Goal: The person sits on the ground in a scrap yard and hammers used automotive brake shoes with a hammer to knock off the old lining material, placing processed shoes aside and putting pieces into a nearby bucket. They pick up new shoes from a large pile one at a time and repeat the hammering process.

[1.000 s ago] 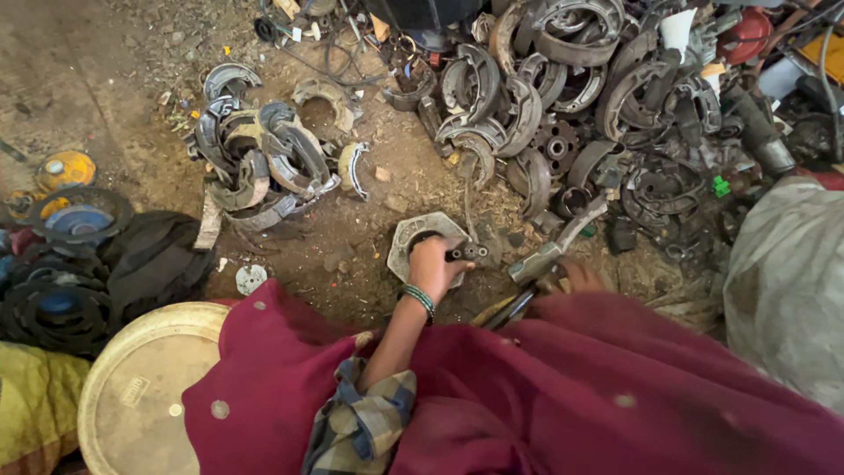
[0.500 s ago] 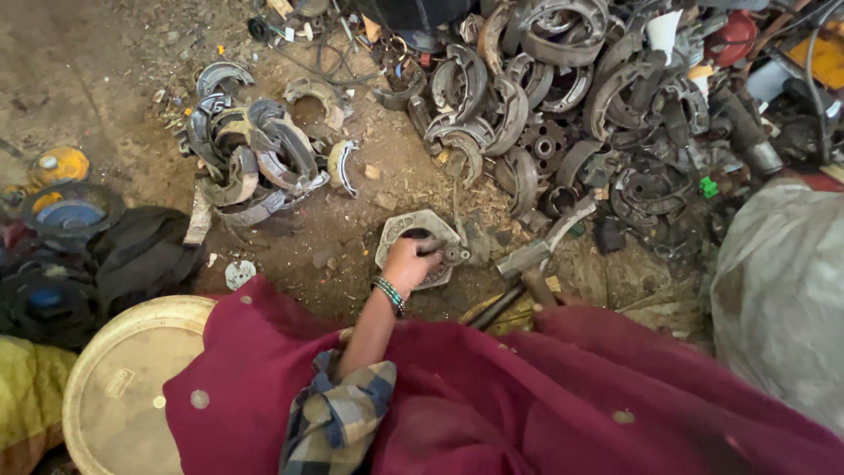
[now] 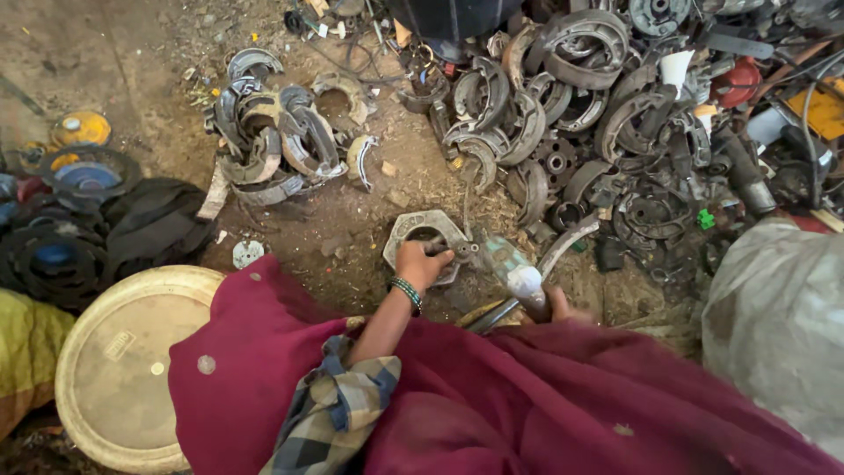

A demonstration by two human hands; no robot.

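Hammering looks to be the step in hand: the left hand [image 3: 420, 262] has its fingers closed on the metal bracket [image 3: 424, 230] lying on the dirt floor [image 3: 132, 53], while the right hand [image 3: 556, 308] grips a hammer [image 3: 514, 274], so the next blow calls for a steady hold.

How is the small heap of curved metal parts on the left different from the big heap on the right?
The small heap lies alone on bare dirt; the big heap runs out of view at the top and right edges. The small heap holds almost only curved shoe-shaped pieces; the big heap also has round drums, a white cup and a red part. The left hand is nearer the big heap. Both are rusty, dirty metal.
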